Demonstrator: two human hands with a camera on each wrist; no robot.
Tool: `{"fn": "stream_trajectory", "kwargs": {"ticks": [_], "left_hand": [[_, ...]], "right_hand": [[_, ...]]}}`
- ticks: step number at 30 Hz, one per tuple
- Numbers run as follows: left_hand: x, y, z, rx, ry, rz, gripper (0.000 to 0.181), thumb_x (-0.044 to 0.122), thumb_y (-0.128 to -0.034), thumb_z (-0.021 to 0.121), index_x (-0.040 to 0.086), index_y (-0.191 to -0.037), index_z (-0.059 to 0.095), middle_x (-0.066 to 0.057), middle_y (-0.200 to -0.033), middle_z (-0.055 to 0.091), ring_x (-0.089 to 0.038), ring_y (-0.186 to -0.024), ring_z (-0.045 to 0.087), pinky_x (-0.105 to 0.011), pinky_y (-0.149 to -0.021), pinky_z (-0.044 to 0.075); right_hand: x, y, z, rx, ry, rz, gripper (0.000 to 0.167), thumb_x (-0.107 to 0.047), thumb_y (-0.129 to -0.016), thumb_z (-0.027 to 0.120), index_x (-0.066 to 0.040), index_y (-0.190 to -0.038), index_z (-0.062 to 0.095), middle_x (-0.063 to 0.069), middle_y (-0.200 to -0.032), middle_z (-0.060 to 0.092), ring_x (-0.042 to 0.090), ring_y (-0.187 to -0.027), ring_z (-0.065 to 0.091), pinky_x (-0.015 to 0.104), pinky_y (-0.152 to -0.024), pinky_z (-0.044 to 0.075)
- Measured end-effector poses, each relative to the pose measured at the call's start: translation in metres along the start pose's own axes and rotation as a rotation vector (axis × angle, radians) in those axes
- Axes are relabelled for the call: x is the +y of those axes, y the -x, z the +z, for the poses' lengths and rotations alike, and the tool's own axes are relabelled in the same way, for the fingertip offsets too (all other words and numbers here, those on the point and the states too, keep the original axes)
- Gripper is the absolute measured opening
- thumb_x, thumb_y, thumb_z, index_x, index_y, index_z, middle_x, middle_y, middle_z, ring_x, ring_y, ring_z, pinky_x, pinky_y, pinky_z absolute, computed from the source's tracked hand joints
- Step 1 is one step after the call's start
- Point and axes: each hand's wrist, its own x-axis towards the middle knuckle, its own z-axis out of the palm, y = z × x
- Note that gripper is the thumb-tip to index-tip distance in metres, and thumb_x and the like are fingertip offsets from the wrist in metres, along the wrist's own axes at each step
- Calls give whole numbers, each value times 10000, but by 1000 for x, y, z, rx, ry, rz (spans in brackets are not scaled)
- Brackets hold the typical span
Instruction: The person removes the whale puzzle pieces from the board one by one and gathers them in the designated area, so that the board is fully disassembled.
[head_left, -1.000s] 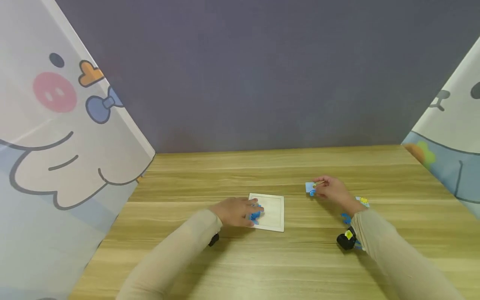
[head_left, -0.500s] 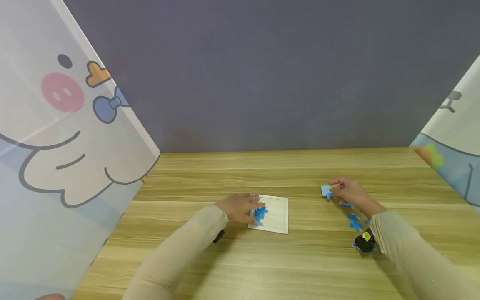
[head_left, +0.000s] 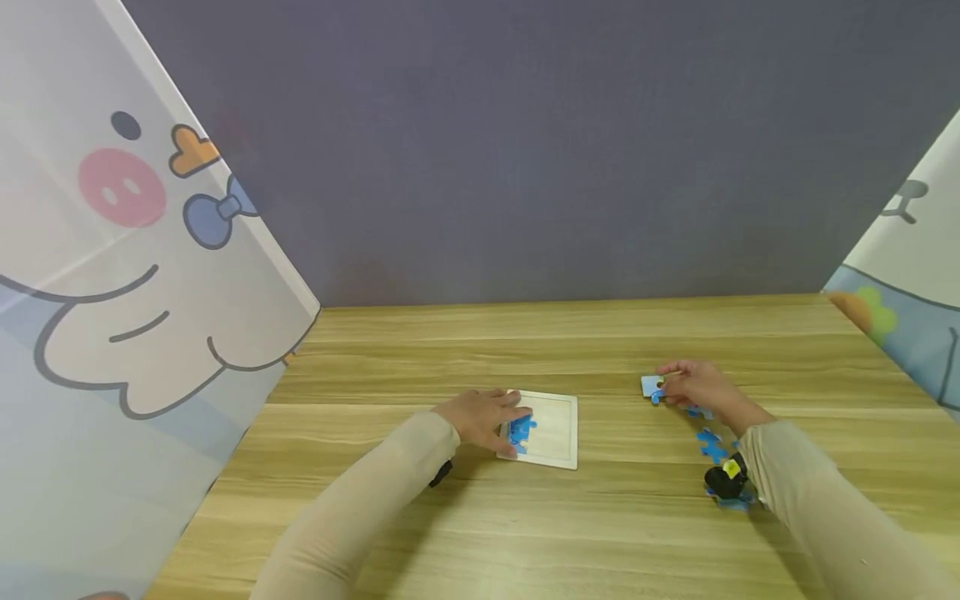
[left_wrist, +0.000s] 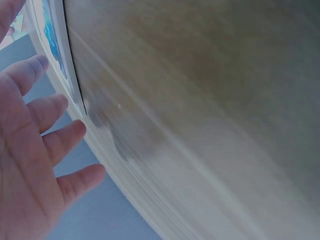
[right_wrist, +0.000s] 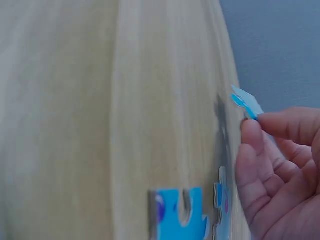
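My right hand [head_left: 697, 388] pinches a light-blue puzzle piece [head_left: 651, 386] between thumb and fingertips. In the right wrist view the same puzzle piece [right_wrist: 247, 101] is held just off the table. On the left, my left hand [head_left: 483, 421] spreads its fingers over the left side of a white puzzle tray [head_left: 555, 457]. Blue puzzle pieces [head_left: 522, 431] lie in that side of the tray, partly under the fingers. The left wrist view shows the left hand [left_wrist: 40, 135] with fingers extended near the tray's edge [left_wrist: 72, 70].
Loose blue puzzle pieces [head_left: 710, 446] lie on the wooden table [head_left: 465, 533] beneath the right wrist. Another piece [right_wrist: 180, 215] shows below the right hand in its wrist view. A grey panel [head_left: 525, 150] stands along the table's back edge.
Between the first two frames the right hand shifts right with its piece, partly along with the camera view. The left hand's fingers have drawn back slightly, uncovering more blue pieces in the tray.
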Motion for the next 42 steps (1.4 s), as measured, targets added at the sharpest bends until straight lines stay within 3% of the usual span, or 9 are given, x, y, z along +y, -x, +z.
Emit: {"fn": "stream_trajectory", "kwargs": {"ticks": [7, 14, 31, 42], "left_hand": [[-3, -1, 2, -1, 18, 5, 766, 567, -885, 583, 277, -1525, 278, 8, -1593, 151, -199, -1450, 144, -519, -1116, 213], [-4, -3, 3, -2, 5, -12, 782, 587, -878, 578, 292, -1529, 261, -13, -1594, 145, -208, -1448, 160, -514, -1114, 223], [-4, -7, 2, -22, -4, -5, 860, 564, -852, 635, 237, -1539, 234, -37, -1601, 112, -225, -1454, 120, -511, -1106, 244], [-1, -8, 4, -27, 4, -33, 952, 610, -821, 638, 225, -1552, 163, -22, -1601, 86, -213, -1458, 84, -520, -1121, 196]], "right_hand": [[0, -2, 0, -61, -32, 55, 417, -7, -900, 568, 180, -1252, 446, 1, -835, 673, 127, -679, 629, 289, -627, 539], [-2, -2, 1, -99, -8, 48, 347, -11, -902, 579, 153, -1196, 498, 17, -808, 671, 151, -678, 634, 308, -611, 537], [3, -6, 2, -116, -15, 82, 332, -13, -891, 601, 141, -1174, 521, 11, -731, 663, 132, -658, 637, 287, -592, 536], [-2, -6, 3, -136, 29, 80, 360, -11, -879, 601, 159, -1183, 511, 18, -720, 610, 117, -592, 559, 254, -545, 500]]}}
